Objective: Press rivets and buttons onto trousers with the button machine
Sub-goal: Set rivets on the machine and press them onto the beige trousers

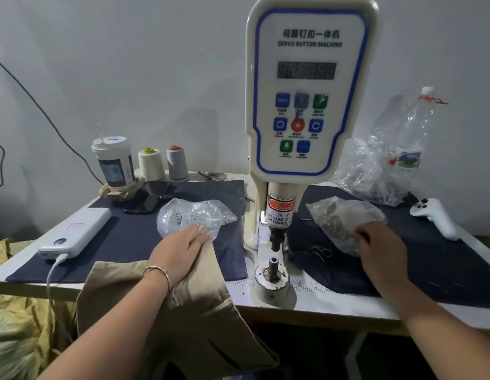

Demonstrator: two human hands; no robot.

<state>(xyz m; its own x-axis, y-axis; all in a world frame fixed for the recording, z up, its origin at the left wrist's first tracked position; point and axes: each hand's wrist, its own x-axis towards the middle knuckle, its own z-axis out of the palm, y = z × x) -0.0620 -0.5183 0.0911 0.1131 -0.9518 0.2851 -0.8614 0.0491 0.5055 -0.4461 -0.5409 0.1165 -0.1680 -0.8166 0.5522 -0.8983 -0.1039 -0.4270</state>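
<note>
From the head cam I'm seeing the left hand [180,252] gripping the tan trousers [189,305] at the table's front edge, left of the button machine [307,105], while the right hand [382,249] is reaching out, fingers curling into a clear bag of fasteners [340,218].

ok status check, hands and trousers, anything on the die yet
Left hand grips khaki trousers, short of the machine. Right hand fingers in the right plastic bag. Lower die bare, nothing under the punch.
</note>
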